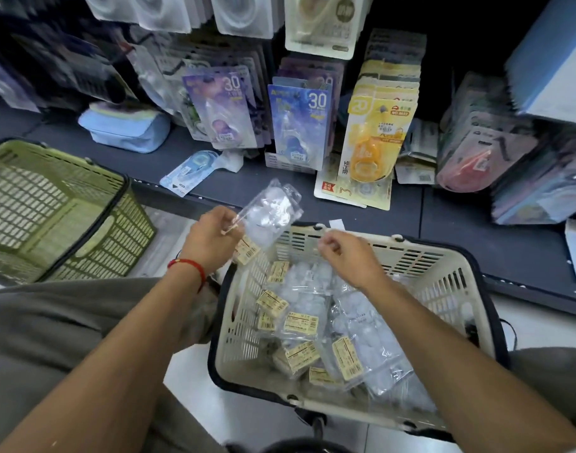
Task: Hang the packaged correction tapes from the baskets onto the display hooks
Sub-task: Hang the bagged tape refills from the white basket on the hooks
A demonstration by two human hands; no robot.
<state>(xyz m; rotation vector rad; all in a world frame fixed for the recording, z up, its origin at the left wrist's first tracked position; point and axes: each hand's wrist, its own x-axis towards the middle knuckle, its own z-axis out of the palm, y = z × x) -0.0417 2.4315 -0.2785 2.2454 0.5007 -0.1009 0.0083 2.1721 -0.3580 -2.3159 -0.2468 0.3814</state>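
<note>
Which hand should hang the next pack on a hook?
Left, probably. The left hand already pinches a clear pack, lifted above the cream basket toward the shelf. The right hand holds nothing that shows, over the basket.

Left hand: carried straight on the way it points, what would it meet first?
Probably the blue "30" packs standing on the shelf; the left hand, gripping a clear packet, aims up toward them. Depth is unclear.

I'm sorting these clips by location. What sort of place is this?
Most likely a stationery shop aisle: carded correction tapes hang in rows, a cream basket holds price-labelled packets, and a green basket sits alongside.
</note>
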